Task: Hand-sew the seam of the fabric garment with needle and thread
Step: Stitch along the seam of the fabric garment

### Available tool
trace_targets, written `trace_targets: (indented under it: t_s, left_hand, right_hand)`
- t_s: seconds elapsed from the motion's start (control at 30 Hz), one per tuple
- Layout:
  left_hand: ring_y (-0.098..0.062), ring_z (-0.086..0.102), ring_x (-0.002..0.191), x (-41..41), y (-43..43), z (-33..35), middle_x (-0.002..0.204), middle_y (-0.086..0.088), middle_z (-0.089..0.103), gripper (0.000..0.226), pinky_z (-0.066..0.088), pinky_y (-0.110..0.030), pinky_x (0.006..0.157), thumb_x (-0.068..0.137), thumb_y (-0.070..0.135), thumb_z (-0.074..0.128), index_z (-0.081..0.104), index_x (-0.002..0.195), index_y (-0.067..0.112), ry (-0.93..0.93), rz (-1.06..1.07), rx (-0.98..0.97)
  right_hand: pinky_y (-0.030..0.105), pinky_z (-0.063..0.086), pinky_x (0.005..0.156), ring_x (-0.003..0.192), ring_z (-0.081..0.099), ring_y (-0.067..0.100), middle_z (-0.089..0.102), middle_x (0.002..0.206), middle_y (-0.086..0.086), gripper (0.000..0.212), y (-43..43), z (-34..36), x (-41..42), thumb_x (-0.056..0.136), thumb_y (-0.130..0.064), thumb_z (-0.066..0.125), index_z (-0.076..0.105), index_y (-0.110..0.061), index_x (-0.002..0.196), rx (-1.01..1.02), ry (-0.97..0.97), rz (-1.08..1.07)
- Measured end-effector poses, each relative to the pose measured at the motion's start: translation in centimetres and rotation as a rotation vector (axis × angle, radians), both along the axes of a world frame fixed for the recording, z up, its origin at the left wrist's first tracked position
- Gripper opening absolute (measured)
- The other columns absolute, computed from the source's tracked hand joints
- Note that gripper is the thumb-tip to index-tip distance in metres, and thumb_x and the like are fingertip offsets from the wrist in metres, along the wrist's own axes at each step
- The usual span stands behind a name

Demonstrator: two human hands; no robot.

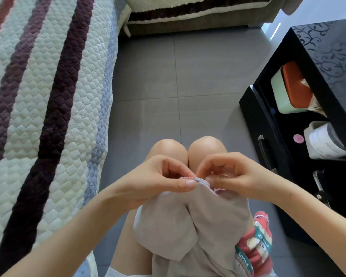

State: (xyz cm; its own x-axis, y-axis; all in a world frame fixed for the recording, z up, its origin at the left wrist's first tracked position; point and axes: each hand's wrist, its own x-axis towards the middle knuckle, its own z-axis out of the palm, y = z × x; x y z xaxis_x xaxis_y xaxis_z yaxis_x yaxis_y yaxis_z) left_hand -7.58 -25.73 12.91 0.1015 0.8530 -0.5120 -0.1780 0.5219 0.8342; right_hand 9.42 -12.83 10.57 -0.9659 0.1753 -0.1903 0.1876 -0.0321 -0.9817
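While the fabric garment (188, 226) lies draped over the person's lap and thighs, its upper edge is raised toward the knees, where both hands meet on the seam (201, 180). The left hand (160, 180) pinches the folded edge between thumb and forefinger, and the right hand (236, 176), just beside it, pinches the same edge with curled fingers. A thin dark line at the left thumb may be the needle, but neither it nor the thread can be told with certainty. Judging from this grip, the step goes well if the left hand holds the two layers aligned and lightly taut. The right hand enters the needle close to the edge, with small, even stitches, and draws the thread snug without puckering the cloth. Fingertips are best held clear of the needle's exit point. Against the right thigh lies a red printed cloth (256, 246) with green bands of pale, upside-down lettering, too distorted to read reliably. Beyond the knees (188, 148) extends the grey tiled floor (168, 76). To the right stands a black counter (328, 47) with a scroll pattern. On its lower shelf sit a pale green box with an orange lid (294, 90) and a white cylinder (326, 142) whose label print is too small to read. A quilted striped cover (48, 96) lies to the left.
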Motion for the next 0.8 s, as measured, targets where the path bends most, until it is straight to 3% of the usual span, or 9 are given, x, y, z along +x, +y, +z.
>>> trace_targets:
  t_s: [0.07,0.23,0.3,0.37,0.5,0.6,0.67,0.8]
  left_hand:
    - [-0.002,0.064,0.07,0.0,-0.1,0.1,0.072,0.006,0.071,0.013,0.048,-0.013,0.068,0.076,0.013,0.068,0.078,0.071,0.02,-0.028,0.021,-0.005]
    - [-0.002,0.063,0.066,0.4,-0.1,0.3,0.069,0.005,0.07,0.014,0.048,-0.014,0.065,0.077,0.016,0.067,0.077,0.067,0.021,0.001,0.064,0.002]
    - [-0.002,0.063,0.065,0.7,-0.1,0.3,0.068,0.004,0.071,0.012,0.047,-0.014,0.065,0.075,0.018,0.069,0.078,0.067,0.021,0.058,0.101,0.011]
    - [-0.003,0.063,0.066,0.9,-0.2,0.1,0.067,0.002,0.071,0.01,0.048,-0.015,0.065,0.073,0.02,0.07,0.078,0.066,0.02,0.104,0.142,0.015]
    - [-0.005,0.065,0.066,1.1,-0.2,0.1,0.068,0.0,0.073,0.007,0.049,-0.017,0.065,0.069,0.017,0.081,0.078,0.064,0.019,0.111,0.195,-0.02]
    - [-0.007,0.065,0.068,1.3,-0.2,0.0,0.068,-0.002,0.072,0.006,0.05,-0.019,0.069,0.063,0.022,0.077,0.077,0.062,0.017,0.079,0.253,-0.066]
    - [-0.01,0.066,0.074,1.4,-0.1,-0.1,0.074,-0.006,0.073,0.007,0.049,-0.022,0.077,0.065,0.021,0.082,0.078,0.066,0.015,0.072,0.255,-0.076]
    - [-0.006,0.065,0.072,1.6,-0.2,0.0,0.07,0.0,0.072,0.006,0.048,-0.018,0.072,0.067,0.016,0.074,0.077,0.062,0.018,0.061,0.242,-0.068]
  right_hand:
    - [0.017,0.048,0.075,0.082,0.062,0.004,0.069,0.087,-0.007,0.012,0.2,-0.3,0.2,0.086,-0.007,0.059,0.066,-0.015,0.092,0.107,-0.022,-0.025]
    - [0.008,0.042,0.067,0.07,0.057,-0.003,0.063,0.074,-0.024,0.028,-0.2,-0.6,0.1,0.081,-0.005,0.059,0.061,-0.032,0.076,0.302,0.029,-0.08]
    - [0.012,0.046,0.066,0.068,0.059,0.001,0.065,0.075,-0.019,0.021,-0.5,-0.6,0.0,0.081,-0.008,0.062,0.065,-0.028,0.074,0.269,0.087,-0.121]
    - [0.021,0.051,0.064,0.068,0.062,0.01,0.067,0.079,-0.005,0.011,-0.9,-0.7,-0.3,0.082,-0.016,0.061,0.068,-0.024,0.084,0.277,0.141,-0.141]
    - [0.015,0.05,0.07,0.078,0.065,0.005,0.068,0.09,-0.006,0.013,-1.1,-1.2,0.0,0.086,-0.019,0.06,0.072,-0.016,0.09,0.44,0.145,-0.189]
    - [0.027,0.05,0.085,0.098,0.065,0.016,0.07,0.104,-0.005,0.02,-1.4,-1.0,0.7,0.087,-0.008,0.058,0.07,-0.008,0.102,0.741,0.228,-0.275]
    - [0.04,0.048,0.093,0.104,0.064,0.025,0.069,0.109,0.004,0.016,-1.9,-0.8,0.8,0.084,-0.004,0.061,0.073,-0.006,0.095,0.941,0.341,-0.337]
    - [0.046,0.049,0.085,0.094,0.066,0.031,0.07,0.102,0.009,0.016,-2.8,-0.9,-0.2,0.088,-0.019,0.065,0.077,-0.01,0.085,1.1,0.466,-0.428]
